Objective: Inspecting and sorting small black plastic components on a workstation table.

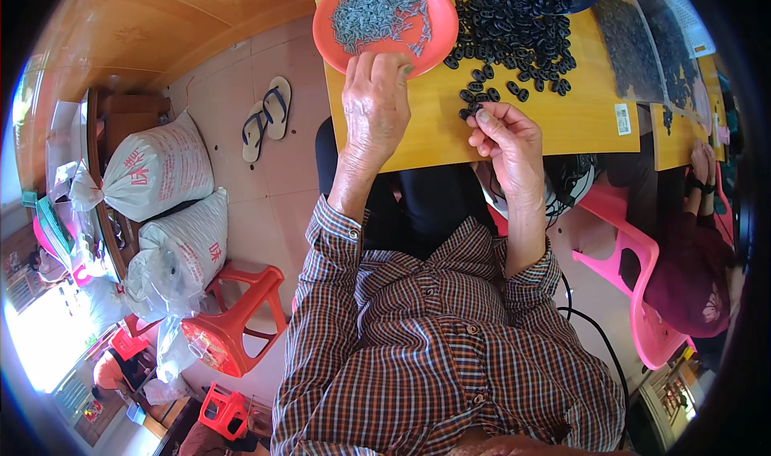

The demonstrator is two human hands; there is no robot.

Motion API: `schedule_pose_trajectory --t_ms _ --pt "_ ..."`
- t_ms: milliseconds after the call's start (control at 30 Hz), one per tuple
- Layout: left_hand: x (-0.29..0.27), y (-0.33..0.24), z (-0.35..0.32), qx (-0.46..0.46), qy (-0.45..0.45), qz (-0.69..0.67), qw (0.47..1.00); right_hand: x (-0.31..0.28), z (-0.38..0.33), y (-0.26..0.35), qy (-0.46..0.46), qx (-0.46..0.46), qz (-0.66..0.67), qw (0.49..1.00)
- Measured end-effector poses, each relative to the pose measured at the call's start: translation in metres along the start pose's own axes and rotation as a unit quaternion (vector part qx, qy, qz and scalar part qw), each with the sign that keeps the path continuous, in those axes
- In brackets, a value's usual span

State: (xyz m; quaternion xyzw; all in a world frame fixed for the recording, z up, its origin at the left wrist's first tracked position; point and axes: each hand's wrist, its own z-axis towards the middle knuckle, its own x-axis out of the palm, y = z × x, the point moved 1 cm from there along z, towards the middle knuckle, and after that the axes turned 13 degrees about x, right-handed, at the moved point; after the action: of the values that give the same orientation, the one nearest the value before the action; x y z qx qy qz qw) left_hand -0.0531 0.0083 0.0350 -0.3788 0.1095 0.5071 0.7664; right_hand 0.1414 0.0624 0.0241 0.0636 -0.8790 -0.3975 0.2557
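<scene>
My left hand hangs over the near rim of a round orange-red plate. Its fingers are bent and close together, with the tips largely hidden, so what they pinch does not show. A heap of small grey screw-like pieces lies in the plate. Over the yellow table, my right hand pinches a small black oval part between thumb and forefinger. Just beyond it lie several loose black oval parts with two holes each, trailing off from a big pile of the same kind.
Clear plastic bags of black parts lie at the table's right. Another person's hand rests by the far right edge, near a pink chair. White sacks, a red stool and sandals are on the left.
</scene>
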Motion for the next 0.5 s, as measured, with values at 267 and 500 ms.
schedule_pose_trajectory --t_ms 267,500 --pt "-0.004 -0.002 -0.005 -0.135 -0.063 -0.113 0.982 -0.001 0.001 -0.003 0.002 0.0 -0.009 1.0" --pt "0.003 -0.024 -0.028 -0.292 -0.065 -0.379 0.876 0.006 -0.002 -0.004 0.011 0.011 -0.012 1.0"
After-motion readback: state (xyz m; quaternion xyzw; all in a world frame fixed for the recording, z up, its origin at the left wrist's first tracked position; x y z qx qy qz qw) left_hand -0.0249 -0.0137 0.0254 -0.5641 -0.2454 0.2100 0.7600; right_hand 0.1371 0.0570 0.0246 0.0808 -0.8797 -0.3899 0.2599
